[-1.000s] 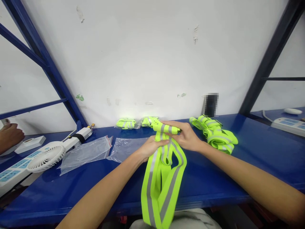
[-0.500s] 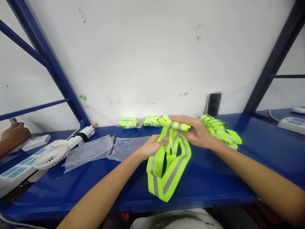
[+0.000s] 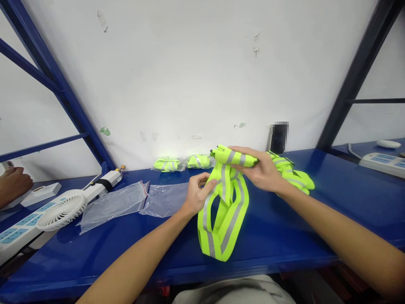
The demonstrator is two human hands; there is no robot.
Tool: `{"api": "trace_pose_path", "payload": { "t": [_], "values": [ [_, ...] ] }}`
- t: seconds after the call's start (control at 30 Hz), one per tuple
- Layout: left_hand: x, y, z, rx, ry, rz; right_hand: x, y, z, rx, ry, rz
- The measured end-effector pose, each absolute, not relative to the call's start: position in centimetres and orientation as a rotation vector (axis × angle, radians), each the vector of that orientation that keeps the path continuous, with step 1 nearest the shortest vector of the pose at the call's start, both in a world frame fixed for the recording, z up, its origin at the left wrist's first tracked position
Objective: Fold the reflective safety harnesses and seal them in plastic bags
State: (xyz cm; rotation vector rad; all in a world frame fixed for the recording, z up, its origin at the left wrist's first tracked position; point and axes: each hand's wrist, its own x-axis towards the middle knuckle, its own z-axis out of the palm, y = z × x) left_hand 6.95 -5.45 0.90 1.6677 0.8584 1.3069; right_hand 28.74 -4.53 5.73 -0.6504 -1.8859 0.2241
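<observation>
Rolled webbing has shifted slightly up and right since the previous frame, exposing more of the bagged bundle behind it, while the left hand's fingers now show more plainly, bent over the strap. That left hand [image 3: 199, 194] is nearly closed, thumb pressed on a yellow-green reflective strap harness [image 3: 224, 179]. The right hand [image 3: 261, 171] curls partway round the right end of its rolled section [image 3: 236, 156], fingers above and thumb below. The harness is held over the middle of the table, its long loops drooping toward the near edge; whether they touch the surface I cannot tell.

If the right hand's grip slackened, the roll could spring loose, since it seems to be kept tight only by those fingers. The loops lie apart and could twist or wind in unevenly if pulled at an angle.

Just right of the right hand lies a loose heap of similar harness [image 3: 295, 179]; a trailing strap could snag on it. To the left are two clear zip bags [image 3: 114, 204], with two bagged bundles [image 3: 166, 164] by the far wall. Farther left, a white handheld fan [image 3: 63, 210] rests on a power strip [image 3: 15, 234], near another person's hand [image 3: 15, 183].
</observation>
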Motion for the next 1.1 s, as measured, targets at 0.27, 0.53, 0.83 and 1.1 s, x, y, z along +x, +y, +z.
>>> {"api": "trace_pose_path", "payload": {
  "t": [0.27,0.53,0.83,1.1],
  "values": [
    [6.9,-4.7,0.7,1.650,0.784,1.072,29.0,-4.7,6.1,-0.667,-1.811,0.195],
    [6.5,-4.3,0.8,1.721,0.741,0.898,28.7,-5.2,6.5,-0.674,-1.795,0.248],
    [7.6,-5.6,2.9,1.755,0.835,1.121,27.9,-5.9,7.1,-0.623,-1.779,0.406],
    [6.7,-5.3,3.6,1.630,0.623,0.764,27.7,-6.5,6.7,-0.574,-1.923,0.286]
  ]
}}
